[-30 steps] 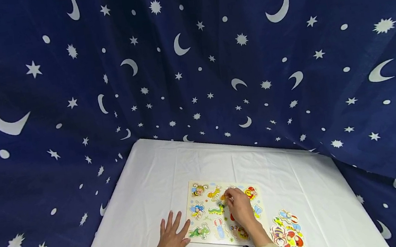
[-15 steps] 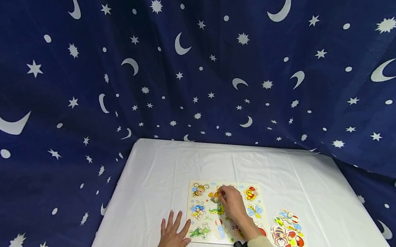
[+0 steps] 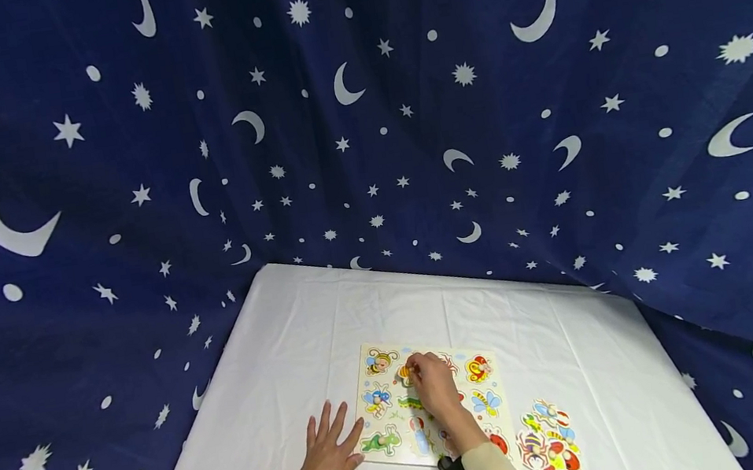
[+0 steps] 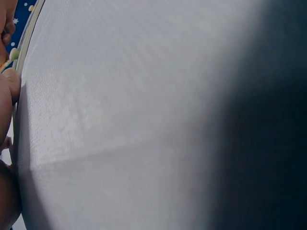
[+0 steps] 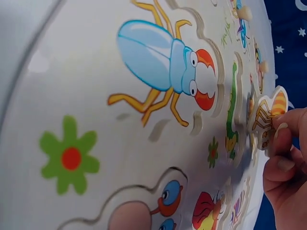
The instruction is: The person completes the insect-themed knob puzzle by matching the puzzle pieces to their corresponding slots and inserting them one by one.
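Observation:
My right hand (image 3: 437,386) pinches an orange-and-yellow striped insect puzzle piece (image 3: 405,375) over the upper left part of a wooden insect puzzle board (image 3: 409,458). In the right wrist view the striped piece (image 5: 277,109) stands tilted between thumb and fingers, close over the board. My left hand (image 3: 326,452) lies flat with fingers spread on the white cloth, thumb and forefinger at the board's left edge. A bee piece (image 3: 380,361), a blue insect piece (image 3: 377,400) and a green grasshopper piece (image 3: 381,442) lie along the board's left column.
Several loose insect pieces (image 3: 550,442) lie heaped on the white tablecloth (image 3: 611,387), right of the board. The recess with a printed blue beetle (image 5: 160,57) shows large in the right wrist view. A dark blue star-and-moon curtain (image 3: 309,156) surrounds the table.
My right hand has moved left across the board with the striped piece, from the upper middle to the upper left. The left hand has stayed in place.

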The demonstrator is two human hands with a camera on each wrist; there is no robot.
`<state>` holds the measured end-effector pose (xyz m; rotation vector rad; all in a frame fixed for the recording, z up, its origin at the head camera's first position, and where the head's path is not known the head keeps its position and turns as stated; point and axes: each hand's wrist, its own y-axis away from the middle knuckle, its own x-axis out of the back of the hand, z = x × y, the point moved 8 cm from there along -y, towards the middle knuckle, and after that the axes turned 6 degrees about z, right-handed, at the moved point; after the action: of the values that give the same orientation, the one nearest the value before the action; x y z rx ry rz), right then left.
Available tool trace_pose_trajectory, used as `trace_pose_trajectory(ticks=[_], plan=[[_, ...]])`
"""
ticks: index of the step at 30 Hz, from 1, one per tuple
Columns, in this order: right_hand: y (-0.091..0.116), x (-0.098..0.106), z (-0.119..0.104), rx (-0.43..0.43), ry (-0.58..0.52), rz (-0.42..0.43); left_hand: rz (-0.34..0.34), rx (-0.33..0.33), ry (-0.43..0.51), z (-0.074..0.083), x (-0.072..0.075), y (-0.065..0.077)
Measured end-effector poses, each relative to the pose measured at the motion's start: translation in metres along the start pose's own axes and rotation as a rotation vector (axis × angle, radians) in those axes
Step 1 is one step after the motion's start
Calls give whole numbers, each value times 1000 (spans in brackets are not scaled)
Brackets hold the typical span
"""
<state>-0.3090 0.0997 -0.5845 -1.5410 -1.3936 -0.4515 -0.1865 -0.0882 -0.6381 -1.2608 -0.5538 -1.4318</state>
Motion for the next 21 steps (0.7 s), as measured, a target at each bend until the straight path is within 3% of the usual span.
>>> trace_pose_trajectory(ticks=[8,21], plan=[[-5,-2,-10,69,79,1,-35,16,-7,0,0,1],[-7,-13,-11,35,153,-63,-17,3,-6,0,1,1]])
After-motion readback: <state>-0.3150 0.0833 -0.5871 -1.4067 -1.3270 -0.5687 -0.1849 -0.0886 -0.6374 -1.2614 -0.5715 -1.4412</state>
